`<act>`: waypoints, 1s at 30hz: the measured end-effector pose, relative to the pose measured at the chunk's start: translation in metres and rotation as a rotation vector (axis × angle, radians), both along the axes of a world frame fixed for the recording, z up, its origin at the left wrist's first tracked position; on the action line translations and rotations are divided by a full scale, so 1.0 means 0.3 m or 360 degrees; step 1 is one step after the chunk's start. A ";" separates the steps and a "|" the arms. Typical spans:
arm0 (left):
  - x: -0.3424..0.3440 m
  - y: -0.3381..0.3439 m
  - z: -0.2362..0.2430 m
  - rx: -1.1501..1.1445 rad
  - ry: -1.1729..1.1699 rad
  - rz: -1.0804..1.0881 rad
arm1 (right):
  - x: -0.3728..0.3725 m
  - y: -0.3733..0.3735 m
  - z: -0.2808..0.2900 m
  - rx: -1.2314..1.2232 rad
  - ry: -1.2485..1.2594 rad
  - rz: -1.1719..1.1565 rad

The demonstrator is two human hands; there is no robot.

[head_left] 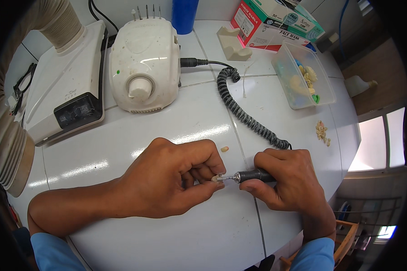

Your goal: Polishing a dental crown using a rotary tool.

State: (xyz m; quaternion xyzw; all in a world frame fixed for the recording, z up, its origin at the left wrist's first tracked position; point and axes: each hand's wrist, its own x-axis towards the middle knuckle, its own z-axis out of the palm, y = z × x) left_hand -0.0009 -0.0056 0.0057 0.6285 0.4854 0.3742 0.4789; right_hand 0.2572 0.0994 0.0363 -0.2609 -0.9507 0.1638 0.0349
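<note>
Fingers (207, 152) of the left hand (163, 178) are pinching a small cream tooth-shaped piece (215, 179) between the thumb and the index tip, with only a narrow gap, while the other fingers are curling behind. The right hand (290, 178) is grasping a black rotary handpiece (254, 175), its thumb and fingers wrapping around the body. Its thin metal bur (227, 178) is pointing at the pinched piece, which is staying on the near right of the white control unit (144, 58); whether they are touching, I cannot tell, since fingertips are partly covering the spot. From this unit's right side, a coiled cord (248, 116) is running toward the right hand. One loose cream piece (224, 149) is lying nearer to the unit. Far to its right, a heap of similar pieces (321, 131) is resting near a clear plastic container (298, 101). Printed lettering is showing on a red-and-white carton (246, 27) and a green carton (276, 14), both standing at the unit's far right.
</note>
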 end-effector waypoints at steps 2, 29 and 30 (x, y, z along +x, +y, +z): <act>0.000 0.002 0.001 0.0004 0.0003 -0.0004 | 0.000 0.000 0.002 -0.0015 -0.0019 0.0002; -0.006 0.002 -0.009 0.0073 -0.0021 -0.0035 | 0.009 0.011 0.009 -0.0081 -0.0033 -0.0024; -0.006 0.002 -0.009 0.0084 -0.0011 -0.0031 | 0.011 0.012 0.007 -0.0075 -0.0030 -0.0018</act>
